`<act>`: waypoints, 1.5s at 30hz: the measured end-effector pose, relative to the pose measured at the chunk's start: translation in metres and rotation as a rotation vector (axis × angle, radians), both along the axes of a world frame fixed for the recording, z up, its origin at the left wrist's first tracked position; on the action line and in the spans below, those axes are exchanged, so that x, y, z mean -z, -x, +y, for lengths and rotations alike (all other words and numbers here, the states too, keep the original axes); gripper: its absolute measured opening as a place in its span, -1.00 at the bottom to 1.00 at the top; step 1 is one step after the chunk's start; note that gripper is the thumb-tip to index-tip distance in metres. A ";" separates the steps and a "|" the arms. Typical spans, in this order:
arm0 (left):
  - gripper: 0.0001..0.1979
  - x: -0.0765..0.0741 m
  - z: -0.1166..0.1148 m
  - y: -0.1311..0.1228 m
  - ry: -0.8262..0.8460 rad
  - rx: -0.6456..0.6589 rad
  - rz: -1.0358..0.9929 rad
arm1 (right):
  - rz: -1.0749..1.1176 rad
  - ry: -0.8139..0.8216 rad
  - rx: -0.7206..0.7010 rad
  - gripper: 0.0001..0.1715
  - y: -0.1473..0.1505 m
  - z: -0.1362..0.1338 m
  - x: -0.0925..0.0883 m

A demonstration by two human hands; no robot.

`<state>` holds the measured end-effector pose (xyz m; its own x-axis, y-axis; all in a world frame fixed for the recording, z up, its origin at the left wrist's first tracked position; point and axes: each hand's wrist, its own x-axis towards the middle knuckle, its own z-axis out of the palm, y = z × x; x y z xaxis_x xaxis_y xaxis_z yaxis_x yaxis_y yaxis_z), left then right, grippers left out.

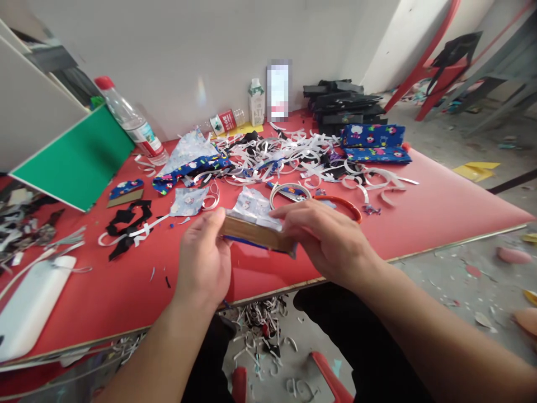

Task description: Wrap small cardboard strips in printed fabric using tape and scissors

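Both hands hold a flat brown cardboard piece just above the red table, with blue patterned cloth folded around it. My left hand grips its left end, fingers closed. My right hand pinches the right end with fingers curled over the cloth. Right behind my hands lie an orange hoop and a white ring.
White paper strips litter the table's middle. Folded blue cloth pieces and a black stack sit at back right. Bottles, a carton, a green board and a white case stand left. Scraps cover the floor.
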<state>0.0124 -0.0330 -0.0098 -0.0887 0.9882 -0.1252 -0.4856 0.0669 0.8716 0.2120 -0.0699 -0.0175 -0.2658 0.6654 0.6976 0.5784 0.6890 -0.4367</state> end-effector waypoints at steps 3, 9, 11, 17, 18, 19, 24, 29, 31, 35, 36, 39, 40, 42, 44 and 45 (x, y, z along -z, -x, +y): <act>-0.85 0.005 0.014 0.015 0.033 -0.206 -0.030 | -0.024 0.068 0.260 -0.86 -0.018 0.008 0.002; -0.71 0.011 0.020 0.028 0.001 -0.281 0.030 | -0.275 0.140 0.655 -0.87 -0.064 0.025 0.023; -0.70 0.010 0.017 0.024 -0.025 -0.180 0.044 | -0.311 0.103 0.658 -0.80 -0.067 0.027 0.027; -0.68 -0.001 0.002 0.012 0.059 0.239 0.037 | -0.221 -0.060 0.076 -0.48 -0.020 0.008 0.011; -0.66 -0.003 -0.001 0.010 0.084 0.329 0.023 | -0.217 -0.070 0.001 -0.46 -0.009 0.002 0.008; -0.63 -0.003 -0.005 0.009 0.096 0.407 0.002 | -0.214 -0.066 -0.066 -0.47 0.001 -0.003 0.006; -0.56 0.003 -0.010 0.004 0.165 0.571 0.015 | -0.107 -0.115 -0.230 -0.76 0.022 -0.014 0.002; -0.49 0.012 -0.010 0.011 -0.099 0.235 0.378 | 0.013 -0.197 0.129 -0.68 0.009 -0.001 0.000; -0.22 0.011 -0.014 0.012 -0.238 0.210 0.429 | 0.008 -0.225 0.242 -0.70 0.004 0.003 0.001; -0.39 0.010 -0.019 0.009 -0.418 0.226 0.471 | -0.021 -0.246 0.251 -0.77 0.003 0.005 0.007; -0.55 0.009 -0.019 0.009 -0.451 0.237 0.487 | -0.019 -0.248 0.231 -0.77 0.004 0.004 0.007; -0.80 0.008 -0.015 0.010 -0.464 0.241 0.469 | 0.066 -0.204 0.142 -0.75 0.006 0.000 0.008; -0.79 0.008 -0.014 0.011 -0.452 0.243 0.437 | 0.115 -0.166 0.098 -0.75 0.006 -0.001 0.007; -0.77 0.008 -0.013 0.013 -0.439 0.258 0.375 | 0.226 -0.069 0.014 -0.74 0.005 -0.002 0.005; -0.77 0.008 -0.014 0.015 -0.429 0.280 0.333 | 0.335 0.032 -0.056 -0.72 0.005 -0.003 0.003; -0.77 0.008 -0.014 0.016 -0.420 0.289 0.320 | 0.384 0.074 -0.085 -0.70 0.005 -0.003 0.002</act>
<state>-0.0037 -0.0474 -0.0178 0.2220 0.9369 0.2700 -0.2084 -0.2250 0.9518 0.2067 -0.0731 -0.0200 -0.0519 0.7044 0.7079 0.3057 0.6860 -0.6602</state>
